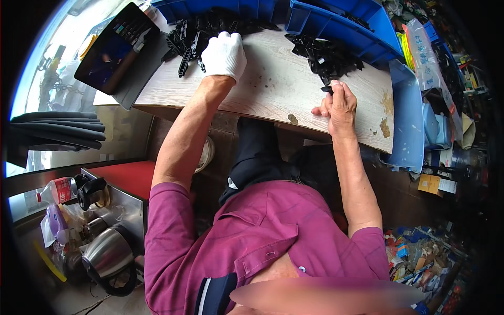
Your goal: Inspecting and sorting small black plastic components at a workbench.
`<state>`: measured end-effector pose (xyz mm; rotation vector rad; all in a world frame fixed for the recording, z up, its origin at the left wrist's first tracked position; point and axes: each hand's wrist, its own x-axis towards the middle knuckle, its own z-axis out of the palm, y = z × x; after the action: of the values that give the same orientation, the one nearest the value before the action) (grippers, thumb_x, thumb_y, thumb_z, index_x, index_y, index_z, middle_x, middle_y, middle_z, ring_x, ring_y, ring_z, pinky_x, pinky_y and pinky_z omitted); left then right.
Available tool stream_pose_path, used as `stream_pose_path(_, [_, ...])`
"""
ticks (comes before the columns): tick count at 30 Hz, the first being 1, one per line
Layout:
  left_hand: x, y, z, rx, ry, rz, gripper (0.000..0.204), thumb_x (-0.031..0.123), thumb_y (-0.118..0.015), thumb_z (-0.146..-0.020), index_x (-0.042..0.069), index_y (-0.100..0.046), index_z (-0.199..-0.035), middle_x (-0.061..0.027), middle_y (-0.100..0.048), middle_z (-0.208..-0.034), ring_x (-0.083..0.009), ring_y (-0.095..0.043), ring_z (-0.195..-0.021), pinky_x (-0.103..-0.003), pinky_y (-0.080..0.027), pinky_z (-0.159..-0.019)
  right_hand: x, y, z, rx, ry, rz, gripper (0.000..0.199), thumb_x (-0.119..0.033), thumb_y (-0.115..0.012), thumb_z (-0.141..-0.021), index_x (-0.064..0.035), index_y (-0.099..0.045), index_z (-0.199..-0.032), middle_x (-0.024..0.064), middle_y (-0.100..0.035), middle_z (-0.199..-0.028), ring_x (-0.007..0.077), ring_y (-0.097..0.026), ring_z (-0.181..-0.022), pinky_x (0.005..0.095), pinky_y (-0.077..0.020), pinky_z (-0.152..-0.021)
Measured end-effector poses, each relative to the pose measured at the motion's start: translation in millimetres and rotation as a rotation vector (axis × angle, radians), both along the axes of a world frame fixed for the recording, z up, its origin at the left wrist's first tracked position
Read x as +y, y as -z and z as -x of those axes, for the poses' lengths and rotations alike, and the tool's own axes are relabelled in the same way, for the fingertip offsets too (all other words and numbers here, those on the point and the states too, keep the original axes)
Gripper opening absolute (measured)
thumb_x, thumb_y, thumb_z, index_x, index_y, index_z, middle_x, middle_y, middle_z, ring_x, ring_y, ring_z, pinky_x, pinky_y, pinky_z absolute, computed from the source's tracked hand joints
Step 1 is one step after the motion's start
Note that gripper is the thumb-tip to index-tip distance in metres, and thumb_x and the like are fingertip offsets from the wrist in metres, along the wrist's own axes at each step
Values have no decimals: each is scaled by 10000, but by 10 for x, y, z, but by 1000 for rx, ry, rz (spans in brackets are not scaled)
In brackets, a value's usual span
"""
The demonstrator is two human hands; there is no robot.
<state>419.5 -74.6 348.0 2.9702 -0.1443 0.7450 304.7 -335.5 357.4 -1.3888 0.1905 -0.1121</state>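
My left hand (224,54), in a white glove, rests on a heap of black plastic parts (188,41) at the far left of the wooden tabletop (278,84); its fingers curl over the parts, and what they grip is hidden. My bare right hand (338,105) pinches a small black plastic part (327,89) at the near edge of a second heap of black parts (325,55) on the right.
Blue bins (341,26) line the table's far edge and another blue bin (409,121) stands at the right. A dark tablet (118,50) leans at the left. Kettles (107,254) and a bottle (55,190) sit low on the left. Clutter fills the floor at right.
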Motion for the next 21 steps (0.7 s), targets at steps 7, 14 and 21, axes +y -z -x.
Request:
stream_pose_path(7, [-253, 52, 186, -51, 230, 87, 116, 173, -656, -883, 78, -650, -949, -153, -657, -991, -352, -664, -849, -453, -584, -651, 0, -22, 1, 8, 29, -8, 272, -285, -544, -1002, -123, -463, -798, -40, -299, -494, 99, -376, -413, 356, -554, -457])
stream_pose_path(14, [-330, 45, 343, -35, 391, 141, 150, 125, -629, -881, 53, -638, -1012, -156, -678, -960, -363, -649, -866, -436, -560, -765, 38, -30, -4, -7, 54, -23, 320, -291, -546, -1000, -115, -457, -748, -31, -332, -490, 93, -388, -400, 333, -548, -431])
stream_pose_path(21, [-418, -39, 367, -67, 486, 470, 333, 115, -621, -871, 32, -635, -1193, -191, -683, -1094, -362, -661, -994, -414, -546, -869, 51, -21, -2, -1, 83, -18, 254, -279, -522, -996, -113, -484, -807, -37, -311, -509, 99, -376, -416, 356, -543, -440])
